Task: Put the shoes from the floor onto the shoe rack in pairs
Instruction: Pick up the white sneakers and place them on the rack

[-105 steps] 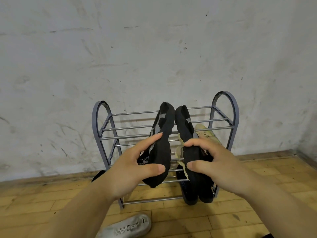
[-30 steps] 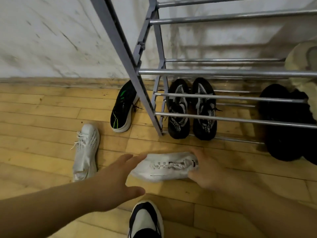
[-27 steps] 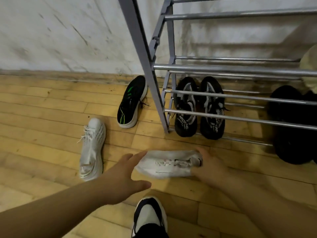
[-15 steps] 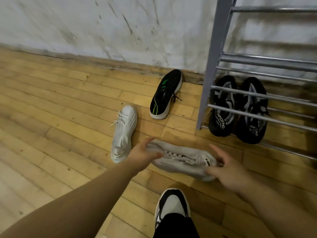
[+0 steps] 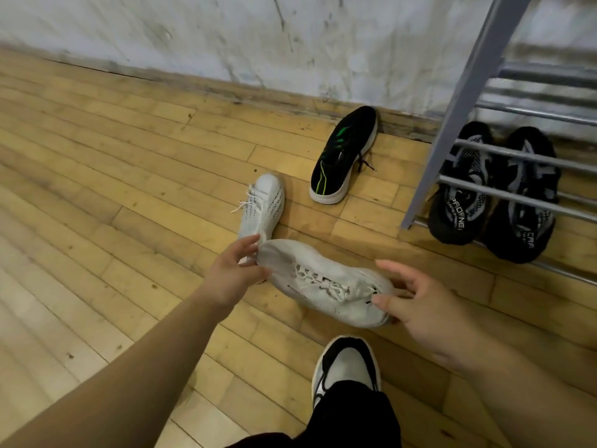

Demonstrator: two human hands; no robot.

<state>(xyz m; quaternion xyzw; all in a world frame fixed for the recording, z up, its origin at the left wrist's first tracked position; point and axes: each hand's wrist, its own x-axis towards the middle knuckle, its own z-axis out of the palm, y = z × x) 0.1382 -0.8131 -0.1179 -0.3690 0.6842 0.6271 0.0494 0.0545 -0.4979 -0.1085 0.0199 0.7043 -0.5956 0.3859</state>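
A wooden plank floor (image 5: pixel 129 163) meets a scuffed, stained pale wall (image 5: pixel 226 24) along its far edge. At the right stands a grey metal shoe rack (image 5: pixel 468 92), its slanted leg planted on the floor and its horizontal bars running off the right side. Under the lowest bars, just inside the rack's left end, a pair of black-and-grey sneakers (image 5: pixel 458 195) sits side by side, heels toward the viewer. On the floor left of the rack leg, near the wall, lies a black sneaker with green stripes (image 5: pixel 342 156). Nearer the viewer and further left lies a clean white sneaker (image 5: pixel 263 202), laces loose. In front of it, a worn white sneaker (image 5: pixel 323 282) is held sideways between both hands, just above the floor. The left hand (image 5: pixel 232 273) pinches its toe between thumb and curled fingers. The right hand (image 5: pixel 420 305) holds its heel, thumb on the near side, fingers behind, the index finger raised clear. Below, the person's own foot (image 5: pixel 345 363) shows in a black-and-white shoe.
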